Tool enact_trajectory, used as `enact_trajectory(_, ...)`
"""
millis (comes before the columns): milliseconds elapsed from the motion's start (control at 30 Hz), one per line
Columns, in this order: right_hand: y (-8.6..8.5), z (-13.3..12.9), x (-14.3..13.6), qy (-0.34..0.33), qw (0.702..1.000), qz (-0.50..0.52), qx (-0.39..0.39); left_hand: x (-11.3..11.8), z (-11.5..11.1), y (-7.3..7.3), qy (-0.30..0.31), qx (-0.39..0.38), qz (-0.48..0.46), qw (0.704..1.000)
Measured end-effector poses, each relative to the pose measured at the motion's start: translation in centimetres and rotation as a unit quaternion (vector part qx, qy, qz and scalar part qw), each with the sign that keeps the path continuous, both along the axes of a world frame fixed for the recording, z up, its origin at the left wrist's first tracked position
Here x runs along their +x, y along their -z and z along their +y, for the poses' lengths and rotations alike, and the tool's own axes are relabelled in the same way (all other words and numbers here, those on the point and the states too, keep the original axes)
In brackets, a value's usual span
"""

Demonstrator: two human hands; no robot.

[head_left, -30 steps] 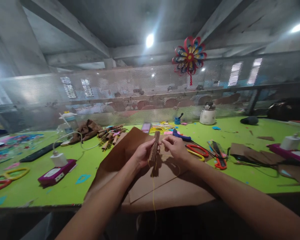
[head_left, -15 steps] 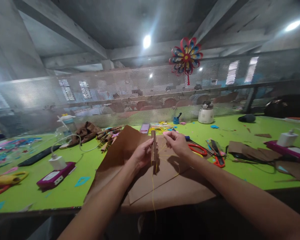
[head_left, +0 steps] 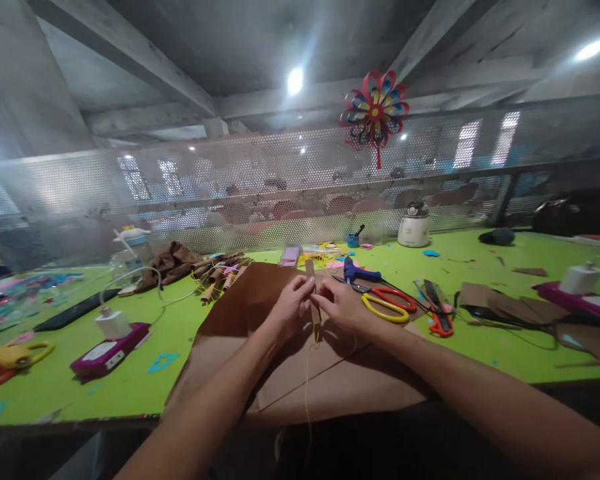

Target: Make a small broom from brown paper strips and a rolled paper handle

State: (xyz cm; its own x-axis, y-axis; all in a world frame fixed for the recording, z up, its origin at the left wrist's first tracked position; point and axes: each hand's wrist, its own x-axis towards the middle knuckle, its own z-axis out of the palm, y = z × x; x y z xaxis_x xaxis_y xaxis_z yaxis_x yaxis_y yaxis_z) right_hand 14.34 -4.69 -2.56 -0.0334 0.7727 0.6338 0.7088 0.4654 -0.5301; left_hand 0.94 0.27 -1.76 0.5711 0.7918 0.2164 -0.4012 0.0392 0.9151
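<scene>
My left hand (head_left: 294, 301) is closed around a narrow brown paper roll (head_left: 309, 268), which stands nearly upright and leans slightly. Against its right side, my right hand (head_left: 343, 305) has thumb and forefinger pinched together, on what looks like the yellow string (head_left: 307, 380); the fingertips partly hide it. The string hangs from the roll's lower end past the table edge. Both hands are above a large sheet of brown paper (head_left: 290, 390). Just right of my right hand lie scissors (head_left: 386, 317) with red and yellow handles and a blue glue gun (head_left: 361, 272).
Several brown paper rolls (head_left: 223, 277) with yellow strings lie at the back left. Purple power strips (head_left: 111, 350) stand on both sides. A utility knife (head_left: 437, 310) and brown scraps (head_left: 500, 303) are at right. A white bottle (head_left: 413, 227) stands near the mesh screen (head_left: 205, 200).
My right hand has moved down and left, from beside the roll to meet my left fingers at it. The roll has tilted slightly, and the glue gun and scissors show more fully.
</scene>
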Motion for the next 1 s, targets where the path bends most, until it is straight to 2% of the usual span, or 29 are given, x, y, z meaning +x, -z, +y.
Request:
enact_trajectory(200,-0.3,-0.1,-0.3,-0.037,0.994,0.089,-0.049,0.2,0.3,0.5,-0.051,0.029,0.04,0.997)
enact_trajectory(467,1.0,1.2,-0.3,-0.059,0.978,0.178,-0.09,0.2,0.1,0.0,-0.06,-0.015,0.017,0.998)
enact_trajectory(600,1.1,1.4,0.2,-0.057,0.974,0.197,-0.094,-0.1,0.1,-0.2,-0.055,-0.033,0.016,0.998)
enact_trajectory(800,0.5,0.7,0.0,-0.034,0.99,0.125,-0.054,0.0,0.0,0.0,-0.035,-0.019,0.017,0.999)
enact_trajectory(1000,0.2,-0.2,-0.3,-0.006,0.999,-0.048,0.004,0.1,0.2,0.4,-0.016,-0.008,0.024,1.0)
